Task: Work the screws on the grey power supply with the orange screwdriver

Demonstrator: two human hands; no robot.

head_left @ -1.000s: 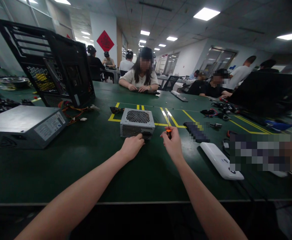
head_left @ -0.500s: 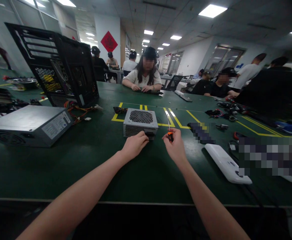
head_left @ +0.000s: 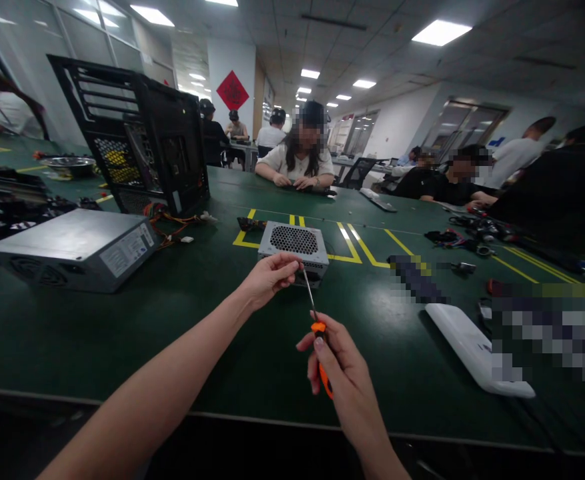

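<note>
Passages, two, over green tabletop [head_left: 205, 297]: between our left hand [head_left: 271, 280] and the large power supply [head_left: 72, 243]; between our right hand [head_left: 346, 365] and the white plastic housing [head_left: 472, 347]. Obstacles: black computer case [head_left: 165, 143], left rear; smaller perforated power supply [head_left: 295, 239], straight ahead; screwdriver [head_left: 318, 327], spanning the gap between our hands

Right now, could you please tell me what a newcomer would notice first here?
Probably the orange-handled screwdriver in the right hand, its tip by the left hand. Next, the black computer case standing left on the green table, and the red diamond on the pillar beyond.
</note>
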